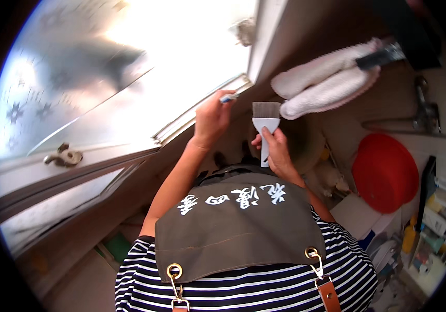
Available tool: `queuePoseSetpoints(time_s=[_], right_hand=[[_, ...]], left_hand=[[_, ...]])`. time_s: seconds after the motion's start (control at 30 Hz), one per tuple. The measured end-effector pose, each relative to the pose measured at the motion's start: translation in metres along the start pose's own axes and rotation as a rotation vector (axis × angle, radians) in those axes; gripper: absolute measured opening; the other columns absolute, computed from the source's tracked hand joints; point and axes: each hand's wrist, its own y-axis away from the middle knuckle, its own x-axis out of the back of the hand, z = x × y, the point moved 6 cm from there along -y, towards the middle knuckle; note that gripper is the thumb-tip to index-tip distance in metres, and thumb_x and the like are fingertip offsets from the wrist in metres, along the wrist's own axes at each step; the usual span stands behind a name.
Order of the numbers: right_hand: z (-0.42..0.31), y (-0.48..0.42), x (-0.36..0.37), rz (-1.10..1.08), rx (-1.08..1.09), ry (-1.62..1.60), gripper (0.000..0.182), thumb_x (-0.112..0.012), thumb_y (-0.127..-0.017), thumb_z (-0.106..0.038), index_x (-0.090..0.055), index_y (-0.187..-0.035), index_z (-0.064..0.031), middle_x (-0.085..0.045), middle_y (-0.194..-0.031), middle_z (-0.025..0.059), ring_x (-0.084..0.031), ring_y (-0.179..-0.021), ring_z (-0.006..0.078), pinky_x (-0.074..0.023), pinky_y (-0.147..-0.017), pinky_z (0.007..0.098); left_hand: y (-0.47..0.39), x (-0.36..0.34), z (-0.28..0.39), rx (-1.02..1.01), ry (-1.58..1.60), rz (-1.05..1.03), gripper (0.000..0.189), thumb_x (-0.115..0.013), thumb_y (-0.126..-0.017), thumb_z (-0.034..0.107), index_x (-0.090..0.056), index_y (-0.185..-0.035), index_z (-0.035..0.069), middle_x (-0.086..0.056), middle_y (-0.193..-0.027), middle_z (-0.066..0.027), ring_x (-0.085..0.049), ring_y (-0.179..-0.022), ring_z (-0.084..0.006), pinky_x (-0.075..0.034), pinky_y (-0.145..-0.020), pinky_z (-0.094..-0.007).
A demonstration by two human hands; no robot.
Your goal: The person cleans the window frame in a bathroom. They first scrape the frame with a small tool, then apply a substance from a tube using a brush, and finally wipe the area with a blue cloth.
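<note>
My left hand (pixel 213 117) is raised at the window sash and grips a small item (pixel 229 97) with a white and blue end, too small to name for certain. It is near the corner of the white window frame (pixel 191 117). In front of my body, my right hand (pixel 275 150) holds the white handle of a flat brush (pixel 266 117), its wide grey bristles pointing away from me. Just beyond the bristles, a pair of white fluffy slippers or pads (pixel 324 80) hangs from a dark clip.
A frosted window pane (pixel 90 97) with a long crack-like line fills the upper left, above a window latch (pixel 65 156). On the right are a metal faucet (pixel 424 109), a red plastic basin (pixel 385 173) and a shelf with bottles (pixel 410 238). A round tub (pixel 312 144) stands below my right hand.
</note>
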Motion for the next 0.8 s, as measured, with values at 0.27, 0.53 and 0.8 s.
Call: queuePoseSetpoints(time_s=[0.27,0.53,0.8], right_hand=[[-0.008,-0.015,-0.035,-0.123,-0.061,0.018,0.017,-0.052,-0.095,-0.019,-0.054,-0.097,-0.0025,-0.059,-0.075,0.0047,-0.06,-0.069,0.0154,-0.0453,-0.059,0.026],[-0.005,-0.029,-0.044,-0.166,-0.079,0.071,0.016,-0.051,-0.095,-0.02,-0.054,-0.098,-0.0044,-0.06,-0.074,0.0037,-0.06,-0.067,0.0136,-0.0453,-0.059,0.0256],[-0.023,-0.025,-0.047,-0.18,0.07,0.301,0.016,-0.052,-0.095,-0.018,-0.055,-0.099,-0.0029,-0.062,-0.077,0.0039,-0.059,-0.069,0.0112,-0.0449,-0.062,0.0243]], left_hand=[[0.001,-0.005,-0.024,0.126,-0.204,0.04,0.015,-0.054,-0.087,0.004,-0.057,-0.101,0.003,-0.065,-0.085,-0.0162,-0.063,-0.075,-0.0363,-0.05,-0.064,-0.0406],[0.015,0.065,-0.03,0.286,-0.5,-0.138,0.012,-0.055,-0.087,0.013,-0.052,-0.09,0.001,-0.061,-0.07,-0.0211,-0.06,-0.07,-0.0407,-0.046,-0.062,-0.0486],[0.053,0.111,-0.016,0.322,-0.811,-0.049,0.007,-0.055,-0.089,0.012,-0.057,-0.091,0.005,-0.063,-0.073,-0.015,-0.062,-0.068,-0.0321,-0.049,-0.06,-0.0417]])
